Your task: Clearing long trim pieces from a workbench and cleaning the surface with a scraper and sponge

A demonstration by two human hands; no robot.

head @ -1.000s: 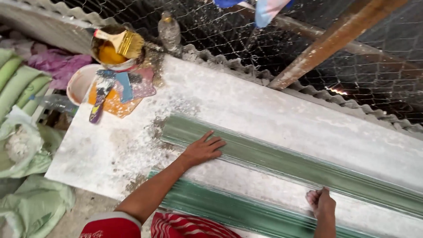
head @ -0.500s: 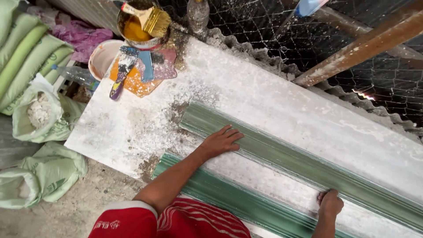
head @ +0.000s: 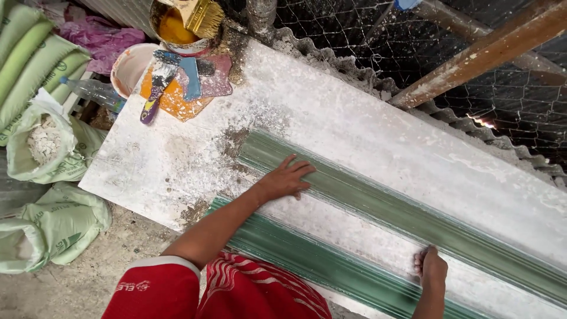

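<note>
Hands both on long green ribbed mould (head: 378,207) lying diagonally across white dusty table (head: 147,165). Left hand (head: 287,179) flat on mould's upper-left end, fingers spread, palm down, pressing, not gripping anything. Right hand (head: 432,269) lower down near mould's near edge, fingers curled tight into a loose fist against the surface; can't tell if it pinches a rag or pad, nothing visible w/in it.

Progress, judged from how things lie: mould's green ridges mostly show clean, but white powder/plaster residue sits in the wide flat channel between the two ribbed bands and is scattered thick on table by the left end. So surface work looks partway: ribs fairly clear, channel & far right stretch probably left to do.

Mould vs hands: it runs under both; left palm directly on the upper rib band, right fist touching the channel just below that band, well apart from left hand.

Around: paint can (head: 177,26) w/ orange-yellow liquid & wide brush (head: 201,15) at table's top corner, scrapers (head: 171,74) on a stained patch beside it, white bucket (head: 131,68), green sacks (head: 41,177) on floor at left, wire mesh (head: 366,35) behind.
</note>
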